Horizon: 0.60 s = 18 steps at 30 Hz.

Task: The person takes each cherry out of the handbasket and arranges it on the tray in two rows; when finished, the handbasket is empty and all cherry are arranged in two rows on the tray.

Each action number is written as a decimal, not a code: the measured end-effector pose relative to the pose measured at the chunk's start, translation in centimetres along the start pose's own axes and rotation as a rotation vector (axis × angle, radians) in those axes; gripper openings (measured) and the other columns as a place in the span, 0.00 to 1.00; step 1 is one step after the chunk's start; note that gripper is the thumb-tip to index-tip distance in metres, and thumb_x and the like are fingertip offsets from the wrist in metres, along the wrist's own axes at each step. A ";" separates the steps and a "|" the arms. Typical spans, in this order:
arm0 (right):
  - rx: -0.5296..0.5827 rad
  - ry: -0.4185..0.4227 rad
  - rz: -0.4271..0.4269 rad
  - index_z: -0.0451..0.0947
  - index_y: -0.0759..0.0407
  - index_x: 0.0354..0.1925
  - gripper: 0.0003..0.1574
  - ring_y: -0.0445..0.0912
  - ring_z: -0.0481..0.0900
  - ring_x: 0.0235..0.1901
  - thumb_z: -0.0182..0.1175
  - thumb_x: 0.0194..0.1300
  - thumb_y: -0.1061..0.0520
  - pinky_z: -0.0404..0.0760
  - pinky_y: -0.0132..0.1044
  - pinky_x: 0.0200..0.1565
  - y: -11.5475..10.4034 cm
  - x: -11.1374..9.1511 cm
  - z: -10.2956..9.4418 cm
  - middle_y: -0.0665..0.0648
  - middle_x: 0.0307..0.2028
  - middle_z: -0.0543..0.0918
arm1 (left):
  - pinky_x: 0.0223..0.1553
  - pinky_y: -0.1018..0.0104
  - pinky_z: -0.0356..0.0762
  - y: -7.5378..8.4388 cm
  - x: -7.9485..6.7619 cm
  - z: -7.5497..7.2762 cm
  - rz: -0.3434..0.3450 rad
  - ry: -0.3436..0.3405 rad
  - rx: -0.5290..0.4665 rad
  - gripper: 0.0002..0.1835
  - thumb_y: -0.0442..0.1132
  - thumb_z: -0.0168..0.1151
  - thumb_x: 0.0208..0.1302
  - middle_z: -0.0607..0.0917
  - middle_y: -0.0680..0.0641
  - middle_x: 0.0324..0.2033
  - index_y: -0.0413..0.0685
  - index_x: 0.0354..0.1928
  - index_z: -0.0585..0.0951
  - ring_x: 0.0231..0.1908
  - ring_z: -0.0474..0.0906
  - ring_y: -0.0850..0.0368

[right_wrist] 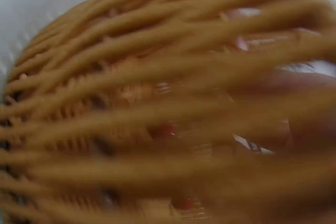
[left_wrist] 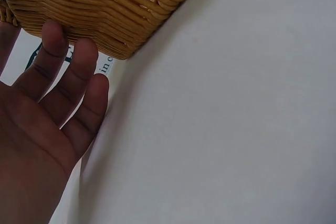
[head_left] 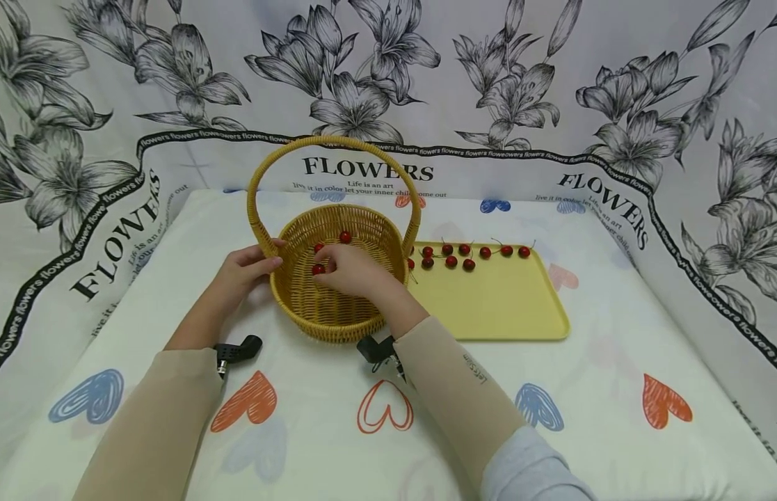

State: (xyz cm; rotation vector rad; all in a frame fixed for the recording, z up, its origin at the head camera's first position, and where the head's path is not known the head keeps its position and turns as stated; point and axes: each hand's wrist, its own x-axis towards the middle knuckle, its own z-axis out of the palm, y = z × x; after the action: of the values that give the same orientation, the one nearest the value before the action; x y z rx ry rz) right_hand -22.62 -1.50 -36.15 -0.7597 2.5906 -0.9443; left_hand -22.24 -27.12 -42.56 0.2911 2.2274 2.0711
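A yellow wicker basket (head_left: 338,327) with a tall hoop handle stands on the cloth. My left hand (head_left: 239,278) grips its left rim beside the foot of the handle; in the left wrist view, the other fingers (left_wrist: 84,72) are bent below the wicker wall. Reaching inside the basket, my right hand (head_left: 353,270) has a dark red cherry (head_left: 318,269) between thumb and forefinger. Two more cherries are in the basket, one toward the back (head_left: 345,237) and one just past the fingers (head_left: 318,248). The right wrist view is blurred, mostly filled by the wicker wall (right_wrist: 131,119).
A yellow tray (head_left: 494,306) lies to the right of the basket, partly behind it. Several stemmed cherries (head_left: 469,265) sit in rows along its far side. White cloth with printed hearts (head_left: 666,401) covers the surface, and a flower-printed cloth (head_left: 388,69) rises behind.
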 end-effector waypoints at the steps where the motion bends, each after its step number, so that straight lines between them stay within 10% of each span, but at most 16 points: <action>1: -0.023 -0.011 0.007 0.76 0.58 0.67 0.28 0.46 0.78 0.40 0.64 0.73 0.51 0.78 0.37 0.42 -0.1 0.3 0.3 0.55 0.45 0.83 | 0.51 0.73 0.78 0.0 0.0 0.0 0.001 0.001 0.003 0.24 0.41 0.64 0.74 0.79 0.45 0.61 0.37 0.67 0.75 0.56 0.76 0.59; 8: -0.188 -0.056 0.075 0.67 0.55 0.76 0.33 0.48 0.70 0.68 0.59 0.76 0.54 0.68 0.41 0.67 0.3 2.1 1.7 0.55 0.70 0.74 | 0.51 0.72 0.78 -0.3 0.0 0.3 -0.008 -0.002 0.050 0.26 0.44 0.64 0.74 0.78 0.44 0.62 0.37 0.68 0.74 0.56 0.76 0.57; 18: -0.309 -0.060 0.118 0.74 0.51 0.71 0.27 0.47 0.70 0.69 0.58 0.77 0.52 0.67 0.39 0.68 0.6 3.1 2.2 0.52 0.68 0.76 | 0.52 0.74 0.77 -0.1 0.2 0.2 -0.010 0.009 0.080 0.25 0.44 0.63 0.75 0.78 0.47 0.63 0.40 0.68 0.75 0.57 0.75 0.60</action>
State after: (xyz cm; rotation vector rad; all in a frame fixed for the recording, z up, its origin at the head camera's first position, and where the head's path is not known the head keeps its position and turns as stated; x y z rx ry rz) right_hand -24.49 -4.02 -38.47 -0.6863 2.7260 -0.4852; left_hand -22.41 -26.93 -42.70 0.2760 2.3157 1.9855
